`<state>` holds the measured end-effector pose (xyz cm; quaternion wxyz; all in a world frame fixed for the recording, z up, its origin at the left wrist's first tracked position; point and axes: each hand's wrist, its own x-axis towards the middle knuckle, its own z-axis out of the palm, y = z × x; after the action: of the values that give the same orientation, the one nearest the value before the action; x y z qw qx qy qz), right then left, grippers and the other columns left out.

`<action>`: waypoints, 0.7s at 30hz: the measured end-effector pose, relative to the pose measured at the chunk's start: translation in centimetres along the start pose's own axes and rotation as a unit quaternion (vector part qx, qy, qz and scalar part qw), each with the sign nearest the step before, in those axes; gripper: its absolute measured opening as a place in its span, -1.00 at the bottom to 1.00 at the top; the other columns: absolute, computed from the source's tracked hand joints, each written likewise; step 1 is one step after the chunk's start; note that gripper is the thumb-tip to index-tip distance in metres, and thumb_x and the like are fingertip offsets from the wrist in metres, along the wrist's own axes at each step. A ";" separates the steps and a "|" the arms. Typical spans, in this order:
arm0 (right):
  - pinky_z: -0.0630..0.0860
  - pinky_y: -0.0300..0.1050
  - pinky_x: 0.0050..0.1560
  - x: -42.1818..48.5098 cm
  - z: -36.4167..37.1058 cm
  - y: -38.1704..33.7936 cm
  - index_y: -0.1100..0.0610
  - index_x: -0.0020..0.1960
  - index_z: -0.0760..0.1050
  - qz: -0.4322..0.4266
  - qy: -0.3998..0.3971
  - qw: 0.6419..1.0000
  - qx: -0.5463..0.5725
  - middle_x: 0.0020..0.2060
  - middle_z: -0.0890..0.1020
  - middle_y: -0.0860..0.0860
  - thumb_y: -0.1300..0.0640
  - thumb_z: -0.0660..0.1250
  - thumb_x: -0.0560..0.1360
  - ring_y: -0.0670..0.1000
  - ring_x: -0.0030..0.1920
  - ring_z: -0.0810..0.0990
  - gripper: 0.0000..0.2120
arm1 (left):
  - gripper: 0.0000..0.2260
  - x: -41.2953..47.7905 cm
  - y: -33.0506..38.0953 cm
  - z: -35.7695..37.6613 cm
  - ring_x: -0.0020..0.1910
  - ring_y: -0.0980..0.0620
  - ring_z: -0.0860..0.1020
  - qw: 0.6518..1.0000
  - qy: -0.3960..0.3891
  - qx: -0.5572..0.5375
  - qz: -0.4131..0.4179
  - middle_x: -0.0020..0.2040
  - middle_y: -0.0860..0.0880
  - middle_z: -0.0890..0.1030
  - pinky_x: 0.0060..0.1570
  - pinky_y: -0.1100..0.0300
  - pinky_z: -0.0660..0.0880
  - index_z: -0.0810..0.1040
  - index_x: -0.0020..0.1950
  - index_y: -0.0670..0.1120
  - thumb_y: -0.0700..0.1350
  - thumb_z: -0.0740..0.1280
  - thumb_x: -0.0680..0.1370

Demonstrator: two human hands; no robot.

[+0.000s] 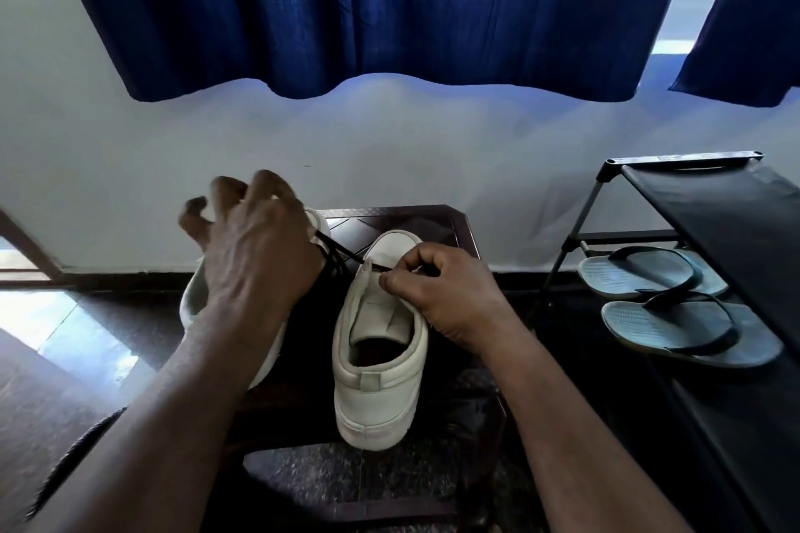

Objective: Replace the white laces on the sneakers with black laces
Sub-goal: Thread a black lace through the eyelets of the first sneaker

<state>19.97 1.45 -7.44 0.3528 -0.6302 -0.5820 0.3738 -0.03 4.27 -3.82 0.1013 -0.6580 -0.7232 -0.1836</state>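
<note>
two white sneakers stand on a dark stool (433,216), heels toward the camera; the right sneaker (381,359) sits at the stool's middle, the left sneaker (192,294) at the stool's left edge, mostly hidden by an arm; a black lace (342,252) stretches above the stool between the hands; the right hand (450,290) pinches it between thumb and forefinger; the left hand (255,247) is raised over the stool's left side, fingers curled and blurred, so i cannot tell whether it grips the lace; a black rack (714,208) with grey sandals (675,325) stands right of the stool; a blue curtain (368,13) hangs above the stool.
</note>
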 end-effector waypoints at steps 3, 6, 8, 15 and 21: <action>0.50 -0.18 -0.21 0.0 0.1 0.0 -0.06 -0.21 0.65 0.005 0.010 1.000 0.005 -0.30 0.67 -0.14 -0.16 0.53 0.33 -0.18 -0.32 0.56 -0.80 | -0.84 0.1 -0.3 0.1 0.31 -0.18 0.32 1.000 0.003 -0.009 0.024 0.21 0.12 0.56 0.33 -0.26 0.19 0.70 -0.03 0.08 -0.15 0.41 0.46; 0.51 -0.18 -0.20 -0.1 0.1 -0.1 -0.07 -0.21 0.64 0.010 0.011 1.000 0.002 -0.28 0.68 -0.15 -0.18 0.52 0.32 -0.16 -0.29 0.59 -0.80 | -0.88 -0.4 0.4 0.1 0.41 -0.08 0.24 0.990 -0.022 -0.035 0.132 0.30 0.23 0.52 0.38 -0.26 0.14 0.69 0.06 0.24 0.07 0.41 0.55; 0.50 -0.19 -0.21 -0.2 0.0 -0.3 -0.07 -0.21 0.64 0.012 0.010 1.000 0.000 -0.27 0.68 -0.15 -0.17 0.52 0.33 -0.16 -0.26 0.60 -0.80 | -0.87 -0.6 0.8 0.2 0.45 -0.05 0.20 0.983 -0.050 -0.030 0.175 0.36 0.27 0.49 0.41 -0.25 0.07 0.66 0.10 0.32 0.18 0.37 0.58; 0.46 -0.20 -0.25 -0.4 0.2 -0.4 -0.05 -0.22 0.62 0.011 0.019 1.000 -0.004 -0.33 0.65 -0.16 -0.15 0.51 0.33 -0.18 -0.32 0.56 -0.81 | -0.79 -0.8 0.7 0.1 0.48 -0.04 0.20 0.972 -0.071 -0.033 0.220 0.41 0.29 0.46 0.40 -0.26 0.10 0.54 0.26 0.40 0.21 0.24 0.65; 0.44 -0.18 -0.24 -0.4 0.3 -0.6 -0.03 -0.21 0.62 0.010 0.021 1.000 -0.015 -0.31 0.65 -0.13 -0.14 0.51 0.35 -0.15 -0.29 0.57 -0.80 | -0.57 -0.9 1.1 0.2 0.44 0.01 0.21 0.975 -0.073 -0.050 0.202 0.35 0.32 0.50 0.37 -0.21 0.11 0.58 0.17 0.29 0.31 -0.05 0.62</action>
<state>19.44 1.14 -6.97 0.3515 -0.6492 -0.5735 0.3553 1.16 3.55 -4.22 0.0505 -0.8063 -0.5708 -0.1464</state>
